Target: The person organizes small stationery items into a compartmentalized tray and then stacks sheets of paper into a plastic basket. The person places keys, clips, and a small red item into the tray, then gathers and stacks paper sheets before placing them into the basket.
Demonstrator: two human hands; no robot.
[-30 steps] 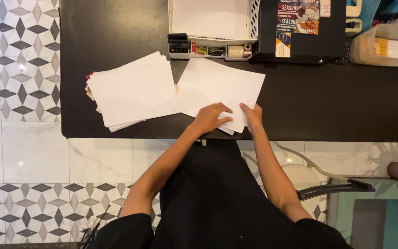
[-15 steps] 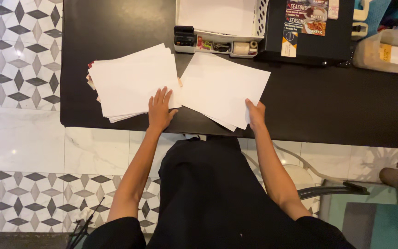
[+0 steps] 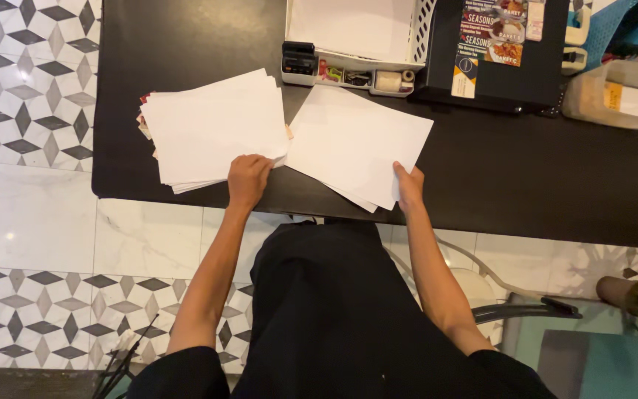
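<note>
Left hand flat on the centre-left stack; right hand pinches the centre sheets: light, limp, slippery, best taken at edges.

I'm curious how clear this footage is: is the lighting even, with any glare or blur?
Head view: sharp, evenly lit. White paper stacks are bright against the dark table; soft glare spot on the floor tile. Both hands crisp, faint shadows only.
</note>
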